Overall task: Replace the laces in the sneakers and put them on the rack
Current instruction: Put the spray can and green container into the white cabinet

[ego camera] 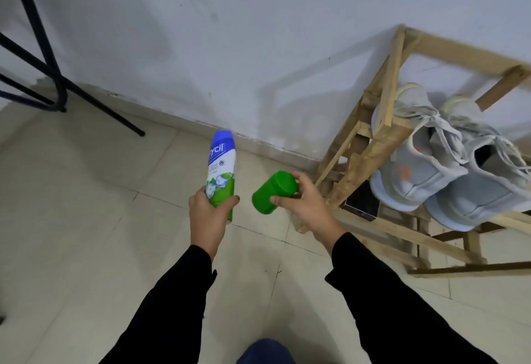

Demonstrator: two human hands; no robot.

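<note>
Head view: left hand (209, 214) grips spray bottle (220, 168); right hand (309, 204) clasps green cap (273, 192).

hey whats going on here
A person by a wooden rack holds a bottle in the left hand and a green cap in the right hand, the two things apart. Two grey sneakers already sit on the rack with laces in. Neither hand touches them.
</note>
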